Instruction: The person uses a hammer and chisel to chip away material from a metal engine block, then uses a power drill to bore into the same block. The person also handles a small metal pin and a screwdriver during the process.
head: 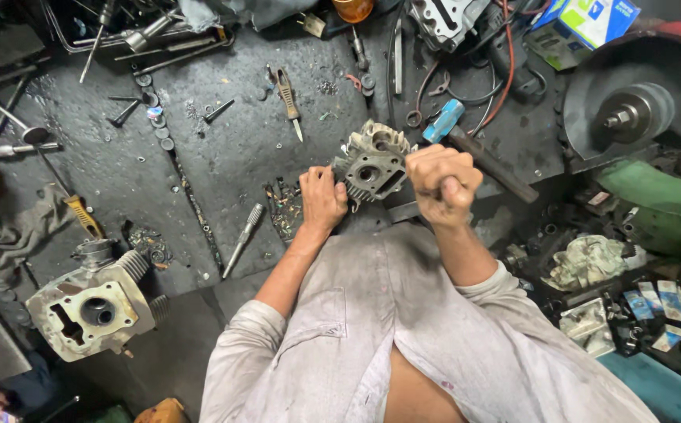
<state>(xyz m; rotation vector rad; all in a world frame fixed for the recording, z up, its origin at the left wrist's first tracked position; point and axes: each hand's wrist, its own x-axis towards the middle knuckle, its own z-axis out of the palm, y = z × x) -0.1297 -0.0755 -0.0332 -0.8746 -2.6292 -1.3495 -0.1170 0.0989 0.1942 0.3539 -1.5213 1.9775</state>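
Left hand [322,200] closed on the lower left edge of a finned engine cylinder head [372,167], fingers curled over its fins, steadying it on the dark greasy bench [223,149]. Right hand [442,182] just right of the cylinder head, clenched in a tight fist around a hammer's dark handle [493,167]; blue hammer head [443,121] showing above and right of the cylinder head, close to its top edge. Whether the hammer touches the cylinder head: cannot tell. Handle partly hidden inside the fist. Underside of the cylinder head out of sight. Both forearms reaching up from grey rolled sleeves, left wrist straight, right wrist cocked back. Well down-left of the cylinder head, a second engine casting [93,305]; up-left of it, a small knife [288,100].
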